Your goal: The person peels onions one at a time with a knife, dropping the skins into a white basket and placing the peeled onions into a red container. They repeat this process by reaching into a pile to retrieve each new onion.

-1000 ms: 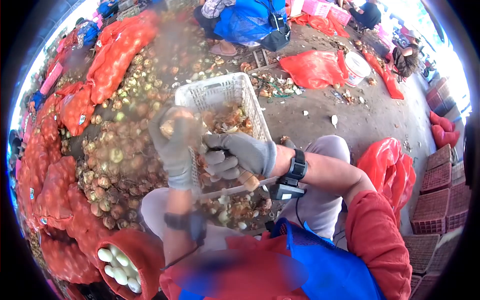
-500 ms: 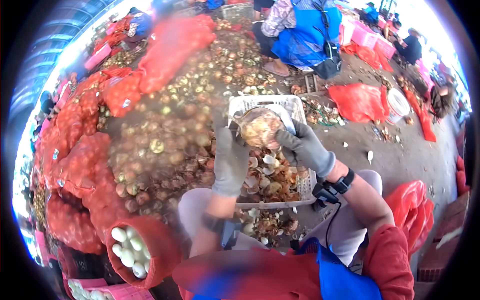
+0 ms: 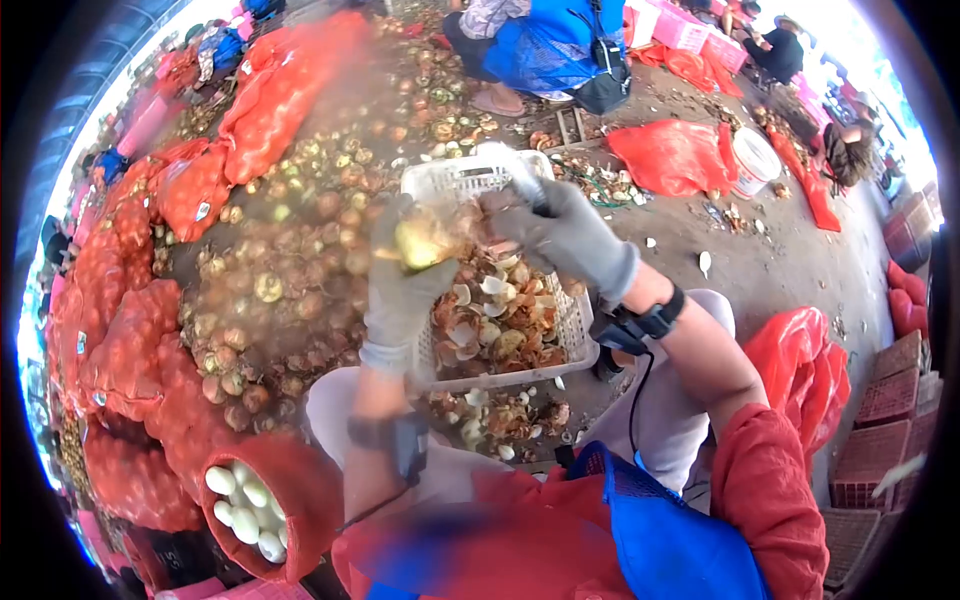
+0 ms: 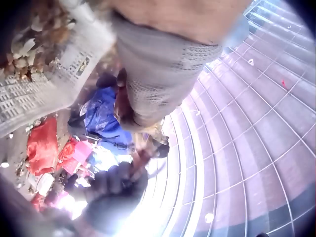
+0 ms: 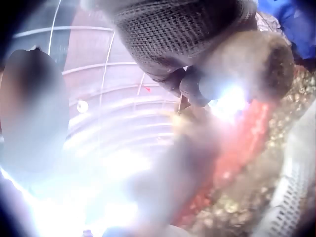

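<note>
In the head view my gloved left hand [image 3: 395, 300] holds a yellowish onion [image 3: 425, 240] over the near left of a white plastic crate [image 3: 575, 320]. My gloved right hand [image 3: 580, 240] grips a knife, its blurred blade [image 3: 528, 185] pointing up and away. Brown papery skin [image 3: 468, 228] stretches between the onion and the right fingers. The knife's thick tan handle [image 5: 247, 61] juts from the right fist in the right wrist view. The left glove [image 4: 153, 74] fills the top middle of the left wrist view, where glare blurs the onion.
Onion skins [image 3: 500, 310] lie in the crate. Unpeeled onions [image 3: 270, 310] cover the ground on the left, beside full red mesh sacks [image 3: 120, 340]. A sack of peeled onions [image 3: 310, 500] stands by my left knee. A person in blue [image 3: 540, 50] sits ahead.
The onion has turned and now shows a pale yellow-green side in the left hand. My right hand has drawn skin off to the right. The head view has shifted back and forth.
</note>
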Demonstrator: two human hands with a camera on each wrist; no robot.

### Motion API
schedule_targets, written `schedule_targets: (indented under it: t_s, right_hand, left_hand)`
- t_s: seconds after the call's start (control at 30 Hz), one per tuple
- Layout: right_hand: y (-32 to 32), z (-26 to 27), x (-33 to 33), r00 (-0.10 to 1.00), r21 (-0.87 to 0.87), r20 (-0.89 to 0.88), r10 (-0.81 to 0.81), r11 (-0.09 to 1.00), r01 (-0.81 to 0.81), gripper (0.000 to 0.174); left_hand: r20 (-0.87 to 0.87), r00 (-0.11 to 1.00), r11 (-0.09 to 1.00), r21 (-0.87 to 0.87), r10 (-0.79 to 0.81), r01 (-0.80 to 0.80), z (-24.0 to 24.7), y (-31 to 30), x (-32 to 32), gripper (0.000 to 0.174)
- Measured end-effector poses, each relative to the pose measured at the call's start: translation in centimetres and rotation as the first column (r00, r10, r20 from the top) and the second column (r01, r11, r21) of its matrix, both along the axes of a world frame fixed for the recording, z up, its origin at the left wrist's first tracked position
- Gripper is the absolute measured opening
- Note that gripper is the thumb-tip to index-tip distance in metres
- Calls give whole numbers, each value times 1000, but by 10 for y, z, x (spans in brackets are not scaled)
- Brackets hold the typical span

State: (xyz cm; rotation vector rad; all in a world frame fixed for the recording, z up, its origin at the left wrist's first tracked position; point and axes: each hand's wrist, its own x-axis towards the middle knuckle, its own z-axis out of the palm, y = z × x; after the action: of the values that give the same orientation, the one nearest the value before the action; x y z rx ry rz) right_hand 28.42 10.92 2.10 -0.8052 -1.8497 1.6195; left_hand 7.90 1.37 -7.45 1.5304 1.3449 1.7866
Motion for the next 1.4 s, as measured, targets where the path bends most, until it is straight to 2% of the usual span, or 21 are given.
schedule_targets:
  t_s: [0.07,0.17,0.23,0.3,0.4,0.43,0.47,0.5,0.53,0.57,0.6,0.63,0.67,0.73,0.93,0.97,1.07,1.2,1.33,1.37,1.4]
  right_hand:
    - [-12,36,8,989,-93,-107,104,989,-114,20]
    - [-14,57,17,986,-112,-12,166,980,-167,27]
    - [3,37,13,995,-265,-99,-10,964,-16,29]
    - [19,3,3,962,-576,-197,-187,816,41,29]
    - [29,-106,5,997,-660,47,-54,748,71,26]
    - [16,-98,8,997,-658,58,-52,749,77,26]
    - [-3,-76,10,999,-594,33,-28,804,42,22]
    - [-16,-57,11,1000,-528,8,0,849,4,18]
    - [-21,-41,12,1000,-533,17,6,846,4,18]
    - [-22,-26,13,994,-43,99,36,999,-32,20]
    - [-22,-18,16,983,455,183,18,885,-101,22]
    - [-21,-16,19,972,679,232,-39,722,-133,24]
    - [-19,-18,20,971,678,235,-45,723,-131,24]
    - [-16,-24,20,986,835,165,1,533,-140,22]
    - [-14,-34,11,897,789,432,-96,523,-323,19]
    - [-11,-38,11,912,811,400,-88,498,-307,19]
    - [6,-47,7,946,853,311,-90,466,-236,20]
    - [9,-52,9,955,867,271,-121,463,-187,20]
    - [25,-69,6,967,918,198,-161,376,-125,19]
    - [51,-78,3,904,900,306,-298,401,-173,18]
    - [66,-61,14,815,784,436,-382,605,-136,18]
  left_hand:
    - [-87,993,996,-39,76,-80,-13,5,-12,69]
    - [250,967,978,-186,-41,89,-10,4,2,56]
    - [576,814,946,-222,-69,237,7,-5,17,51]
    - [717,691,939,-169,-91,300,1,-9,13,51]
    - [528,767,924,96,-363,371,-28,-7,-5,52]
    - [678,641,909,101,-360,404,-20,-10,-3,52]
    - [805,490,896,111,-335,429,-19,-15,-1,52]
    - [190,946,953,-103,-263,286,-41,-8,-14,57]
    - [-505,862,996,-51,43,-80,-63,-1,-27,62]
    - [-175,982,981,-192,-74,40,-44,-9,-20,64]
    - [82,981,962,-197,-176,189,-23,-15,-8,66]
    - [359,899,934,-155,-251,322,4,-21,7,69]
    - [591,756,907,-93,-282,411,32,-27,22,71]
    - [653,699,901,-58,-291,429,28,-23,21,49]
    - [287,926,879,-335,-247,338,-3,-15,10,77]
    - [0,982,936,-305,-186,177,-13,-10,10,76]
    - [-299,943,983,-157,-144,100,-12,-12,5,72]
    - [71,966,939,-228,-249,259,-4,-16,13,76]
    - [-243,949,980,-54,-200,193,1,-25,24,66]
    - [-77,958,960,-72,-277,272,14,-33,39,66]
    - [84,935,933,-78,-344,350,23,-35,47,66]
